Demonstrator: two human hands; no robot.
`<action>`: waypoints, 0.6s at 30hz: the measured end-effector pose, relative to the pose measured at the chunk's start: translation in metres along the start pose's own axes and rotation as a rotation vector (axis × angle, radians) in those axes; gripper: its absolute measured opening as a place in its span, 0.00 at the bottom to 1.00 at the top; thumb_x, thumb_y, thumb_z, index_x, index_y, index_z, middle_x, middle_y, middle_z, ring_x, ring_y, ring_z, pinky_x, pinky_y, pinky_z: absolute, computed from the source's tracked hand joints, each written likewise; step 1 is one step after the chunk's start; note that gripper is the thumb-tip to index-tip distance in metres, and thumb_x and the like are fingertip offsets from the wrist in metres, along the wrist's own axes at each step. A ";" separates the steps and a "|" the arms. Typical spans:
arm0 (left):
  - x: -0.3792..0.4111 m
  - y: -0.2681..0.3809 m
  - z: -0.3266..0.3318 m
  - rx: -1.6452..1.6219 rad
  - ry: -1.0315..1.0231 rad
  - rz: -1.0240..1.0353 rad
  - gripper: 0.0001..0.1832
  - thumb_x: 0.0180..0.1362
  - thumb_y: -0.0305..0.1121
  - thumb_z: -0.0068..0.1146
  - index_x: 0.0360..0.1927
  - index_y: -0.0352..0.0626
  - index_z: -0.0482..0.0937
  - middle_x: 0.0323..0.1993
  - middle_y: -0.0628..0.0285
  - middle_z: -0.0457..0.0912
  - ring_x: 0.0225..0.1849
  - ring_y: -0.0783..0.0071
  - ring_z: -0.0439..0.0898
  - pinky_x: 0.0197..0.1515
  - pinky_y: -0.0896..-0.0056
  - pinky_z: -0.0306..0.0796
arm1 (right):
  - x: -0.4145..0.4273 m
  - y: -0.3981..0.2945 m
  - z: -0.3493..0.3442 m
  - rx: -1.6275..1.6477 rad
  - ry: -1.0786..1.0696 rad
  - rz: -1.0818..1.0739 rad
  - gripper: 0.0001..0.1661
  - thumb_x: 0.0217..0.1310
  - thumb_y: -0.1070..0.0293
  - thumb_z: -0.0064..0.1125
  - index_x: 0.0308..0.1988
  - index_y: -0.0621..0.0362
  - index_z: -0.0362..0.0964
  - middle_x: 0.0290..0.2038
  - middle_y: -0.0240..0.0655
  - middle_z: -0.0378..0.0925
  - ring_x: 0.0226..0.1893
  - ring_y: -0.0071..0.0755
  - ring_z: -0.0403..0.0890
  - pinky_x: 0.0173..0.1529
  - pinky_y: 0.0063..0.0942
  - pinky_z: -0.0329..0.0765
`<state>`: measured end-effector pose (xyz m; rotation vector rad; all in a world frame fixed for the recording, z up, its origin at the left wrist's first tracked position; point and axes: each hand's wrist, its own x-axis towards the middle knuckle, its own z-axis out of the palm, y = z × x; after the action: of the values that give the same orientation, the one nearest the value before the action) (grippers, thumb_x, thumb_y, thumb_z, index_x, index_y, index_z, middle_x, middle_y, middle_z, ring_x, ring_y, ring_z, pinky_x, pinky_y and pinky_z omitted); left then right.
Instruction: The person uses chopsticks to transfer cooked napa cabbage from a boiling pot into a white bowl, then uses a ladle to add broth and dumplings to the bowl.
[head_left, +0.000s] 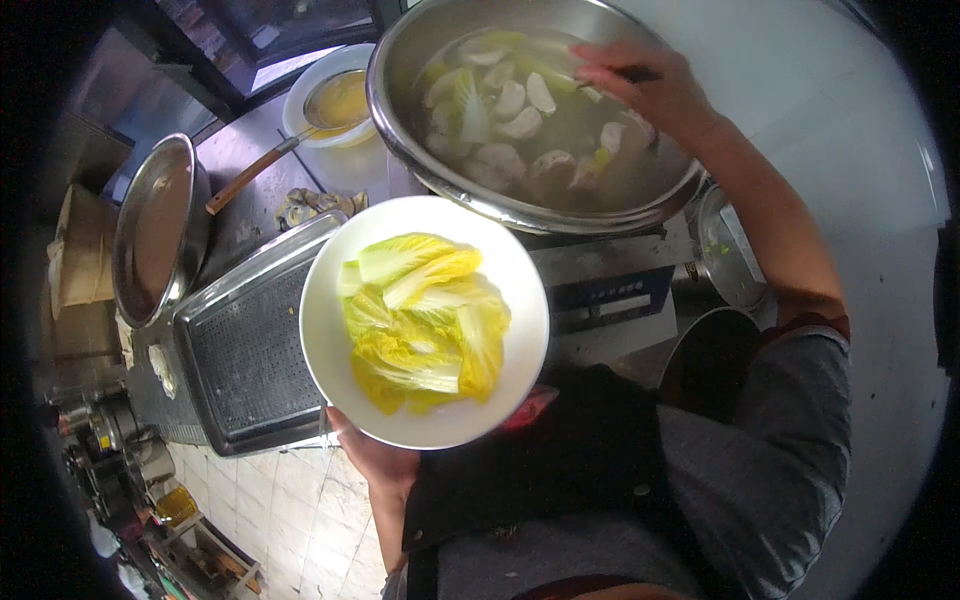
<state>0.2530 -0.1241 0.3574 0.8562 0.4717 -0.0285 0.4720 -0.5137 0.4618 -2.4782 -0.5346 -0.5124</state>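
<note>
My left hand (379, 455) supports a white bowl (330, 322) from its lower left rim, most of the fingers hidden beneath. Yellow-green napa cabbage leaves (427, 322) lie in the bowl. Over the right side of a large steel basin (465, 196), my right hand (651, 86) reaches down with bent fingers. A small dark shape shows at those fingers, blurred, so whether they grip anything is unclear. Cloudy liquid fills the basin, with pale chunks (517, 124) and a few cabbage pieces (472, 109) in it. The bowl overlaps the basin's near edge in my view.
A perforated steel tray (255, 345) lies left of the bowl. Behind it are a crumpled cloth (319, 204), a steel basin with brownish contents (161, 232), and a wooden-handled strainer (255, 176) over a white container (300, 112). A control panel (615, 300) sits below the large basin.
</note>
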 end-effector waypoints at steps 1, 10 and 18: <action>0.000 0.000 0.000 -0.028 -0.001 -0.007 0.33 0.67 0.55 0.26 0.63 0.38 0.58 0.60 0.53 0.64 0.60 0.60 0.66 0.61 0.59 0.61 | 0.001 0.000 0.000 0.070 0.041 0.026 0.14 0.59 0.57 0.58 0.44 0.47 0.79 0.37 0.28 0.81 0.39 0.24 0.80 0.48 0.23 0.76; 0.000 -0.001 -0.008 -0.124 -0.080 -0.041 0.34 0.65 0.57 0.28 0.65 0.42 0.55 0.64 0.55 0.60 0.64 0.58 0.60 0.65 0.56 0.55 | -0.003 -0.043 -0.040 -0.094 0.292 -0.085 0.12 0.53 0.76 0.62 0.41 0.59 0.79 0.25 0.32 0.77 0.25 0.21 0.75 0.31 0.18 0.73; -0.002 0.006 -0.008 -0.128 -0.159 -0.170 0.38 0.61 0.63 0.35 0.66 0.45 0.56 0.64 0.55 0.61 0.64 0.57 0.60 0.65 0.54 0.54 | -0.041 -0.096 -0.107 -0.443 0.306 -0.408 0.16 0.67 0.59 0.44 0.45 0.56 0.72 0.34 0.34 0.81 0.33 0.19 0.82 0.38 0.11 0.75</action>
<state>0.2498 -0.1142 0.3583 0.6807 0.3918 -0.2194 0.3659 -0.5127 0.5674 -2.6209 -0.8814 -1.2671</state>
